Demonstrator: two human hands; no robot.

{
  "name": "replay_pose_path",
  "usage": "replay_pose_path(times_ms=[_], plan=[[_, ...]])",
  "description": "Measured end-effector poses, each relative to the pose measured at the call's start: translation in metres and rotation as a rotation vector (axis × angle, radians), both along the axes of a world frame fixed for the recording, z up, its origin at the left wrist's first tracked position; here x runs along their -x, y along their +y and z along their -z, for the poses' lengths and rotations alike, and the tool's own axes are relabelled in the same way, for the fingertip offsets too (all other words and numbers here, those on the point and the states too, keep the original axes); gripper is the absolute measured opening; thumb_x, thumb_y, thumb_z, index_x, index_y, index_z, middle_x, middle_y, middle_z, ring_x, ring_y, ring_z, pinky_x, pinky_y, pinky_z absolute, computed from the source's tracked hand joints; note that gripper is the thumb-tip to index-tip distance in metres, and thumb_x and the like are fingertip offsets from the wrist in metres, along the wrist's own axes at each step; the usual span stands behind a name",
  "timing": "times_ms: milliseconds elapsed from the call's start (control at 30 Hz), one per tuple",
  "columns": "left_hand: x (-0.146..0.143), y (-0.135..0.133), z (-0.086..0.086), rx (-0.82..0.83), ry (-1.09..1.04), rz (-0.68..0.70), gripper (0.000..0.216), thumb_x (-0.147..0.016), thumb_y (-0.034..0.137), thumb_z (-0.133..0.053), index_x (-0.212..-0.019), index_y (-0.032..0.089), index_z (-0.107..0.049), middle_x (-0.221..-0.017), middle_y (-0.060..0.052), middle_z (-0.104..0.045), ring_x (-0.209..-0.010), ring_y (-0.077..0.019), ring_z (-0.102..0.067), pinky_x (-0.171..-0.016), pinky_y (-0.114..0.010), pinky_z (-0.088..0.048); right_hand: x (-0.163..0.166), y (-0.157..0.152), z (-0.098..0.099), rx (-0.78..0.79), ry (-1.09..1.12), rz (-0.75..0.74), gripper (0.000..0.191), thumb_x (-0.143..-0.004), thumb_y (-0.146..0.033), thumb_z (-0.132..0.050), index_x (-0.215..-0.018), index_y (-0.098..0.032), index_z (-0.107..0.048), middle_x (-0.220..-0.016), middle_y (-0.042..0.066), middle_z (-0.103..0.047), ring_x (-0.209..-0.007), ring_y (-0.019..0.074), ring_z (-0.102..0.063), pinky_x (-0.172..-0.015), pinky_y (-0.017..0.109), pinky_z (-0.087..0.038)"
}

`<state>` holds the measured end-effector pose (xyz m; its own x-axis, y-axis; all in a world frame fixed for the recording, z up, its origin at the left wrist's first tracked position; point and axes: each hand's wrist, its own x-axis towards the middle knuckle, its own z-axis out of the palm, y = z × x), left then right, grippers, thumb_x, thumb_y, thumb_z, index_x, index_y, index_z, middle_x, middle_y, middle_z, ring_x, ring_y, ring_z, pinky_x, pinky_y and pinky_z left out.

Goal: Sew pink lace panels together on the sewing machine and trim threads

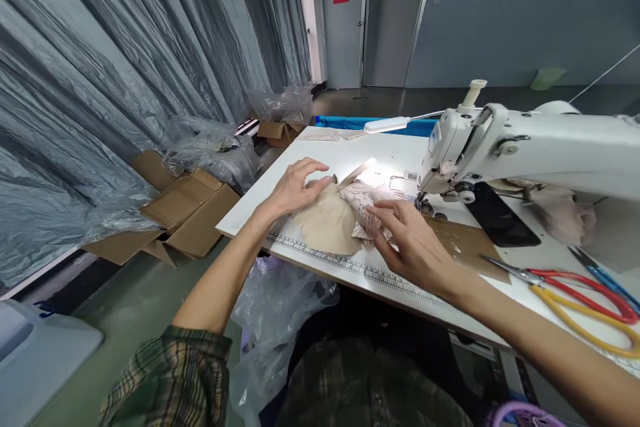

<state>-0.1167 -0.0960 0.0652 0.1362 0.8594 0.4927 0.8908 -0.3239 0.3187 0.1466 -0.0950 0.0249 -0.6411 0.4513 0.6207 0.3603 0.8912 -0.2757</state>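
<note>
A beige cloth piece (pixel 327 221) lies on the white sewing table (pixel 265 197), joined or overlapped on its right by a crumpled pale fabric with a small reddish print (pixel 361 203). My left hand (pixel 296 188) is at the beige cloth's upper left edge, thumb and fingers apart, gripping nothing. Over the printed fabric, my right hand (pixel 411 240) has curved, separated fingers; its fingertips rest on or just above the cloth. A narrow light strip (pixel 357 172) sticks up behind the fabrics. The sewing machine (pixel 450 153) stands just right of them, its needle area brightly lit.
A printed ruler (pixel 345 265) runs along the table's front edge. To the right are a black phone (pixel 503 213), brown card (pixel 463 247) and scissors with red and yellow handles (pixel 543 277). Cardboard boxes (pixel 193 207) and clear plastic bags (pixel 215 150) lie on the floor at left.
</note>
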Motion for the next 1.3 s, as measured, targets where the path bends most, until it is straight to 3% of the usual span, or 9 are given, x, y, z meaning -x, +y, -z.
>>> replay_pose_path(times_ms=[200, 400, 500, 633, 767, 900, 1000, 1100, 1300], plan=[[-0.038, 0.021, 0.0, 0.22, 0.27, -0.017, 0.057, -0.096, 0.056, -0.045, -0.129, 0.01, -0.053, -0.121, -0.017, -0.066, -0.112, -0.0332, -0.061, -0.1, -0.05, -0.042, 0.006, 0.03, -0.005, -0.036, 0.031, 0.032, 0.057, -0.094, -0.02, -0.044, -0.149, -0.011, -0.029, -0.13, 0.022, -0.048, -0.125, 0.0341, -0.045, -0.099, 0.055, -0.047], [-0.063, -0.02, 0.041, -0.065, 0.38, 0.073, 0.04, -0.101, 0.029, -0.046, -0.136, 0.009, -0.048, -0.129, -0.016, -0.064, -0.12, -0.0257, -0.06, -0.1, -0.04, -0.045, -0.002, 0.038, -0.006, -0.004, 0.068, 0.063, 0.069, -0.097, -0.026, -0.042, -0.157, -0.018, -0.01, -0.145, 0.023, -0.032, -0.137, 0.0373, -0.034, -0.106, 0.061, -0.039], [-0.077, -0.049, 0.063, -0.207, 0.532, 0.057, 0.038, -0.099, 0.008, -0.039, -0.136, 0.011, -0.051, -0.134, -0.014, -0.062, -0.123, -0.0233, -0.06, -0.095, -0.038, -0.048, -0.004, 0.037, -0.007, -0.009, 0.068, 0.068, 0.066, -0.097, -0.027, -0.043, -0.157, -0.023, -0.015, -0.151, 0.02, -0.028, -0.139, 0.0386, -0.031, -0.105, 0.064, -0.038], [-0.086, -0.074, 0.077, -0.28, 0.556, 0.034, 0.039, -0.099, 0.008, -0.039, -0.135, 0.01, -0.053, -0.135, -0.014, -0.061, -0.125, -0.0247, -0.059, -0.096, -0.035, -0.051, -0.003, 0.031, 0.01, 0.07, -0.078, -0.021, 0.052, -0.097, -0.024, -0.042, -0.149, -0.023, -0.038, -0.145, 0.018, -0.041, -0.132, 0.0367, -0.039, -0.105, 0.064, -0.039], [-0.075, -0.081, 0.074, -0.347, 0.433, 0.09, 0.033, -0.095, 0.009, -0.049, -0.125, 0.017, -0.061, -0.122, -0.008, -0.07, -0.117, -0.0217, -0.065, -0.1, -0.036, -0.053, -0.007, 0.026, 0.037, 0.162, -0.162, -0.03, 0.049, -0.099, -0.025, -0.036, -0.147, -0.013, -0.042, -0.143, 0.021, -0.046, -0.131, 0.0338, -0.04, -0.108, 0.057, -0.039], [-0.061, -0.079, 0.058, -0.427, 0.361, -0.099, 0.031, -0.089, 0.018, -0.062, -0.12, 0.018, -0.062, -0.112, -0.008, -0.073, -0.102, -0.022, -0.069, -0.092, -0.038, -0.054, -0.004, 0.027, 0.051, 0.165, -0.142, -0.001, 0.051, -0.101, -0.03, -0.032, -0.148, -0.011, -0.039, -0.147, 0.021, -0.043, -0.137, 0.0337, -0.036, -0.111, 0.058, -0.037], [-0.059, -0.062, 0.047, -0.336, 0.336, -0.219, 0.046, -0.09, 0.036, -0.063, -0.13, 0.014, -0.057, -0.128, -0.016, -0.064, -0.117, -0.0293, -0.061, -0.105, -0.047, -0.043, 0.002, 0.023, 0.051, 0.153, -0.143, 0.045, 0.054, -0.1, -0.028, -0.033, -0.146, -0.001, -0.038, -0.149, 0.026, -0.04, -0.14, 0.0359, -0.034, -0.113, 0.058, -0.033], [-0.062, -0.032, 0.04, -0.139, 0.362, -0.205, 0.067, -0.086, 0.057, -0.06, -0.139, 0.016, -0.052, -0.133, -0.019, -0.059, -0.127, -0.0386, -0.051, -0.111, -0.059, -0.03, -0.002, 0.015, 0.046, 0.156, -0.192, 0.069, 0.055, -0.097, -0.027, -0.037, -0.144, 0.001, -0.038, -0.147, 0.028, -0.043, -0.14, 0.035, -0.035, -0.113, 0.057, -0.035], [-0.068, 0.027, 0.025, 0.324, 0.385, -0.272, 0.09, -0.077, 0.073, -0.052, -0.145, 0.014, -0.043, -0.126, -0.019, -0.063, -0.114, -0.0448, -0.056, -0.091, -0.055, -0.045, -0.061, 0.004, 0.034, 0.081, -0.216, 0.197, 0.048, -0.092, -0.026, -0.046, -0.137, -0.009, -0.048, -0.143, 0.02, -0.048, -0.134, 0.0304, -0.039, -0.107, 0.049, -0.042]])
